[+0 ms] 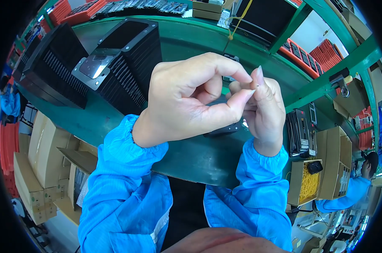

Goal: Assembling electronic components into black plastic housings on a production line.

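Note:
Both hands are raised over the green bench, their fingertips meeting. My left hand (186,95) is curled in a pinch, its index fingertip and thumb tip touching the side of the right thumb. My right hand (267,107) has its thumb pointing up and its fingers folded in behind. A tiny dark speck shows on the right thumb by the left fingertips; whatever they pinch is too small to name. Below and partly behind the hands, a dark object (224,130) lies on the bench, mostly hidden.
Tall stacks of black framed panels (123,63) and black slotted pieces (56,67) stand at the left. On the right are flat dark parts (298,133) and a carton of yellow cord (310,183). A green frame post (326,80) slants past. Cartons (43,156) sit lower left.

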{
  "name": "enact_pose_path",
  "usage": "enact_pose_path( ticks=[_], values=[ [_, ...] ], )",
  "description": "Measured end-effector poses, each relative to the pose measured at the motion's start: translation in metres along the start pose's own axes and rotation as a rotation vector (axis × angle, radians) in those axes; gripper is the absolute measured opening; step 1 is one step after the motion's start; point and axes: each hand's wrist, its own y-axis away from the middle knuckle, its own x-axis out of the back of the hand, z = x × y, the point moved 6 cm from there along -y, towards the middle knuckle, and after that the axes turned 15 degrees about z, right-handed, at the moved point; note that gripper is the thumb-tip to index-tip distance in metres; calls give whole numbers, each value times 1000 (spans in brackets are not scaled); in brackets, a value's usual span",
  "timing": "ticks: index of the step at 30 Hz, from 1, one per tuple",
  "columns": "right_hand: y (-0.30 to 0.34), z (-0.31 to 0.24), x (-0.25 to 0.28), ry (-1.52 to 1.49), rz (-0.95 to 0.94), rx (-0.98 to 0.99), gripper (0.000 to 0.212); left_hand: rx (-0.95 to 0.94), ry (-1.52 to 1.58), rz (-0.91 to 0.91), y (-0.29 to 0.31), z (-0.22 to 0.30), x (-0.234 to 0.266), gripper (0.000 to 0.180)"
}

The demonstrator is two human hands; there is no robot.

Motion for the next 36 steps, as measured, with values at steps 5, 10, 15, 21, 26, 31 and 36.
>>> enact_pose_path(
  ticks=[5, 10, 15, 21, 26, 31, 36],
  values=[
    [-1, 3, 1, -72, -68, -34, 56, -19, 13, -2, -1, 1, -1, 29],
    [-1, -2, 0, -9, -27, 8, 55, -98, -16, -5, -3, 4, 1, 29],
    [-1, -7, 2, 32, -14, 133, 53, -148, -15, 9, -4, 10, -2, 30],
    [1, -11, 4, 63, 41, 226, 52, -170, 2, -21, -1, 11, -4, 31],
    [1, -13, 4, 68, 2, 298, 52, -219, 89, -31, 0, 9, -9, 32],
    [4, -16, 1, 107, -33, 277, 55, -256, 98, -50, 2, 10, -8, 34],
    [3, -15, 2, 30, -89, 272, 54, -292, 29, -76, 1, 19, -7, 36]
  ],
)
